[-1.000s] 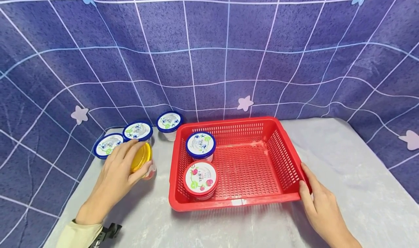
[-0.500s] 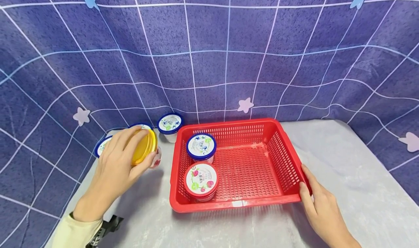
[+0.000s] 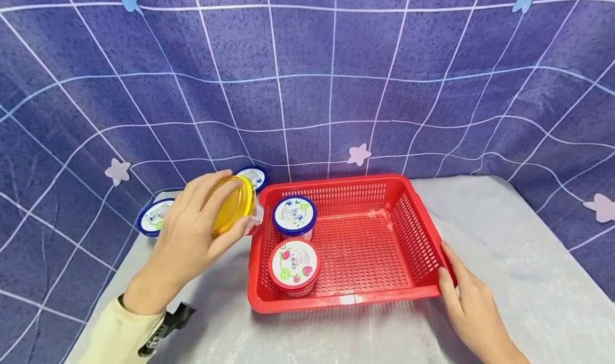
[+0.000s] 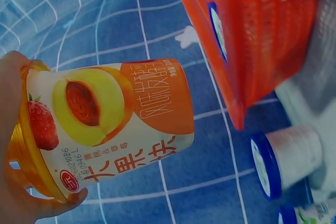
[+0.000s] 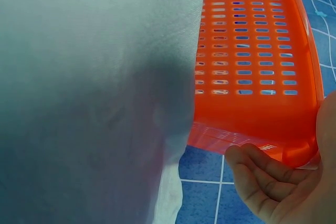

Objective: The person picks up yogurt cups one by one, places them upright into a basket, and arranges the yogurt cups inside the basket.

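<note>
Two grips | pinching yellow-lidded cup (image 3: 234,208), left hand (image 3: 192,228) | just moved closer to red basket (image 3: 365,246), now at its 9–10 o'clock rim, not inside yet | holding 4 o'clock corner, right hand (image 3: 473,297)

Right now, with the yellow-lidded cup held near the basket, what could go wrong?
Gripped by its lid end and tilted, the yellow-lidded cup might slip from the left hand. It could catch the nearby left rim of the red basket, or knock the blue-lidded cup or red-lidded cup inside.
</note>
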The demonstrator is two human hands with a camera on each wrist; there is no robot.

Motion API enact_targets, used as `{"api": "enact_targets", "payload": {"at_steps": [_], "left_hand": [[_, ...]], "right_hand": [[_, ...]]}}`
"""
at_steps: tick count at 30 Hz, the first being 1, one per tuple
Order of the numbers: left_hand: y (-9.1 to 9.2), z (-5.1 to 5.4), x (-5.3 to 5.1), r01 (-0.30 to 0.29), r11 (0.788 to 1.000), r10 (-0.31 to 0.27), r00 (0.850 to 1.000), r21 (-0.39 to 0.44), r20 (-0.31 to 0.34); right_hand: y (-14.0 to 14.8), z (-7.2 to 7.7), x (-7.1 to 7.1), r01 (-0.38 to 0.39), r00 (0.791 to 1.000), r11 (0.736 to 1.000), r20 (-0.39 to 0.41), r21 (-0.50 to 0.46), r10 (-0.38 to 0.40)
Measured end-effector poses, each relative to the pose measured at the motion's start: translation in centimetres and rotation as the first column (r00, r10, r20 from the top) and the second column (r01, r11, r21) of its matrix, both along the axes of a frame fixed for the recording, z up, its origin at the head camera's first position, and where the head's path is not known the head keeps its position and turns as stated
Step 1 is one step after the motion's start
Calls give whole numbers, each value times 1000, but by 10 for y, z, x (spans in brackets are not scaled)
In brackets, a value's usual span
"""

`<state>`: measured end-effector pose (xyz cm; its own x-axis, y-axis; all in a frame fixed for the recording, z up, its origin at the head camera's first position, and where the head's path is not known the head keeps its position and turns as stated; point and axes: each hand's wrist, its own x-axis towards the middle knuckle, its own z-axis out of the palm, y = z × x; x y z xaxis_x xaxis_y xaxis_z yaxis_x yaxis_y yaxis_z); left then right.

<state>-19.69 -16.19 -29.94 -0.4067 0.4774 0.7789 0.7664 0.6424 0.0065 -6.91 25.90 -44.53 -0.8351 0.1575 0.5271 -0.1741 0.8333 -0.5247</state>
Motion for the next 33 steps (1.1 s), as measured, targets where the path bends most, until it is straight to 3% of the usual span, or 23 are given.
{"api": "enact_targets", "payload": {"at_steps": [7, 15, 22, 33], "left_hand": [[24, 6, -6, 91, 994, -88, 995, -60, 49], [56, 5, -21, 182, 974, -169, 980, -136, 103], [88, 3, -34, 273, 942, -248, 958, -197, 143], [137, -10, -54, 335, 889, -276, 936, -313, 219]], "right_hand": [[0, -1, 0, 2, 1000, 1000, -2, -1, -2], [1, -1, 0, -2, 1000, 1000, -10, 4, 2], [2, -1, -1, -10, 1000, 1000, -22, 7, 10], [2, -2, -1, -8, 1000, 1000, -15, 6, 8]]}}
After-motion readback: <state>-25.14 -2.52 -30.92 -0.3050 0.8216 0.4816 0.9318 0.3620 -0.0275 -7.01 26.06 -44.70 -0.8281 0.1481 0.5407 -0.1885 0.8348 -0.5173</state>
